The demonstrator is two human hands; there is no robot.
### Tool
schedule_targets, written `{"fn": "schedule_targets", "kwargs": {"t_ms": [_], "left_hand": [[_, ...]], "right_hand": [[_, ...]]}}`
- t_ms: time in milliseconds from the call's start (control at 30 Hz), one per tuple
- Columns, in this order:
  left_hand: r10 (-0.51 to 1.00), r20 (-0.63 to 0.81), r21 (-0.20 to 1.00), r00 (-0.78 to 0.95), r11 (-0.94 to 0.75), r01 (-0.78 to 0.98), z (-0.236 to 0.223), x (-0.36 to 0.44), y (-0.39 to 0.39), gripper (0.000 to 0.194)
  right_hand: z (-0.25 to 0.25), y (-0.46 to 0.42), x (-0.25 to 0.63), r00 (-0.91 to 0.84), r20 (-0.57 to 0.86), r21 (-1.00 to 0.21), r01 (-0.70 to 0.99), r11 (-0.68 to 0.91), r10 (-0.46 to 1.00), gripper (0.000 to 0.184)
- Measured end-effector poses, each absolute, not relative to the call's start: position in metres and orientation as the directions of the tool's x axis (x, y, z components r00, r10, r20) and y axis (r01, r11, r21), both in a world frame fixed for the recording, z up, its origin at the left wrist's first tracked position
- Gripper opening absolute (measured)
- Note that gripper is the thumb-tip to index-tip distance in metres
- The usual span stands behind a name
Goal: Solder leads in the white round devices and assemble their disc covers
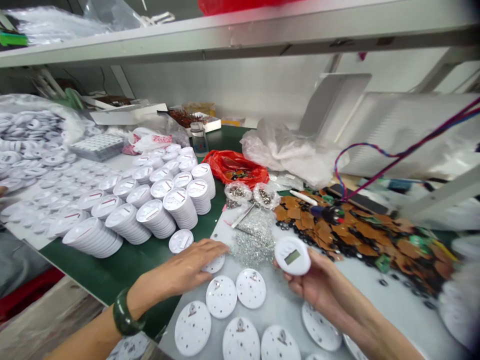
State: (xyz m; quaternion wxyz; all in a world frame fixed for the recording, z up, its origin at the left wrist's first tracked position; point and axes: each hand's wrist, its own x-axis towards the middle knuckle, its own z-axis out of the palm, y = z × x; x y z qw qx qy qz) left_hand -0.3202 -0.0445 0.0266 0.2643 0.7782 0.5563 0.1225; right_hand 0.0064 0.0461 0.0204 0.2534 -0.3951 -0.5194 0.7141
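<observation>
My right hand point(317, 285) is shut on a white round digital timer point(292, 256), its small grey LCD screen facing up. My left hand point(183, 267) lies flat with the fingers spread, its fingertips over a white round plastic disc point(215, 264) and close to a heap of tiny silver screws point(254, 241). A dark green bangle point(125, 312) circles my left wrist. Several white perforated round back covers point(221, 296) lie on the white work surface below my hands. A single white round casing point(180, 241) sits just beyond my left hand.
Many stacks of white round casings point(180, 195) stand on the green bench mat point(123, 270), with a loose pile in a plastic bag point(33, 130) at left. Brown circuit boards point(356, 235) lie heaped at right, beside a red bag point(236, 167) and a shelf point(225, 40) overhead.
</observation>
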Motion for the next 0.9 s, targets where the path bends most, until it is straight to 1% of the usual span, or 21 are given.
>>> {"fn": "schedule_targets", "kwargs": {"t_ms": [33, 67, 100, 133, 167, 200, 233, 267, 367, 500, 633, 733, 833, 900], "left_hand": [[0.94, -0.088, 0.548, 0.329, -0.231, 0.804, 0.03, -0.32, -0.048, 0.064], [0.949, -0.079, 0.548, 0.304, -0.213, 0.809, 0.033, -0.318, -0.052, 0.063], [0.956, -0.082, 0.547, 0.283, -0.194, 0.814, 0.035, -0.316, -0.057, 0.062], [0.959, -0.093, 0.548, 0.268, -0.175, 0.818, 0.036, -0.313, -0.063, 0.063], [0.96, -0.106, 0.55, 0.26, -0.161, 0.819, 0.036, -0.308, -0.07, 0.064], [0.959, -0.12, 0.552, 0.256, -0.15, 0.82, 0.034, -0.303, -0.076, 0.067], [0.959, -0.13, 0.551, 0.254, -0.143, 0.822, 0.031, -0.298, -0.081, 0.07], [0.958, -0.133, 0.546, 0.252, -0.141, 0.826, 0.027, -0.292, -0.086, 0.073], [0.961, -0.117, 0.533, 0.252, -0.153, 0.832, 0.015, -0.278, -0.094, 0.079], [0.951, -0.115, 0.548, 0.287, -0.18, 0.817, 0.013, -0.268, -0.091, 0.082], [0.933, -0.133, 0.511, 0.334, -0.224, 0.83, 0.022, -0.263, -0.086, 0.084], [0.925, -0.13, 0.494, 0.357, -0.252, 0.832, 0.028, -0.262, -0.086, 0.088], [0.944, -0.095, 0.51, 0.317, -0.227, 0.83, 0.038, -0.263, -0.092, 0.087], [0.95, -0.095, 0.547, 0.298, -0.2, 0.813, 0.045, -0.262, -0.1, 0.086]], "right_hand": [[0.021, 0.044, 0.007, -0.572, -0.268, -0.959, 0.087, -0.268, 0.775, 0.055], [0.021, 0.04, 0.006, -0.596, -0.209, -0.976, 0.17, -0.133, 0.775, 0.052], [0.021, 0.036, 0.003, -0.639, -0.126, -0.963, 0.264, 0.062, 0.759, 0.051], [0.02, 0.031, 0.0, -0.696, -0.04, -0.9, 0.336, 0.276, 0.717, 0.055], [0.02, 0.026, -0.004, -0.758, 0.029, -0.802, 0.372, 0.468, 0.652, 0.061], [0.018, 0.023, -0.01, -0.808, 0.073, -0.694, 0.38, 0.612, 0.585, 0.064], [0.017, 0.02, -0.015, -0.845, 0.089, -0.602, 0.376, 0.704, 0.527, 0.064], [0.016, 0.019, -0.021, -0.87, 0.084, -0.536, 0.371, 0.758, 0.485, 0.063], [0.015, 0.02, -0.035, -0.897, 0.039, -0.424, 0.384, 0.82, 0.44, 0.063], [0.014, 0.023, -0.049, -0.925, 0.062, -0.378, 0.326, 0.866, 0.375, 0.064], [0.013, 0.025, -0.056, -0.929, 0.082, -0.37, 0.308, 0.876, 0.361, 0.062], [0.018, 0.023, -0.04, -0.923, 0.091, -0.388, 0.313, 0.867, 0.373, 0.063], [0.022, 0.011, -0.005, -0.898, 0.127, -0.425, 0.335, 0.841, 0.422, 0.068], [0.016, -0.003, 0.02, -0.89, 0.133, -0.411, 0.35, 0.842, 0.435, 0.076]]}}
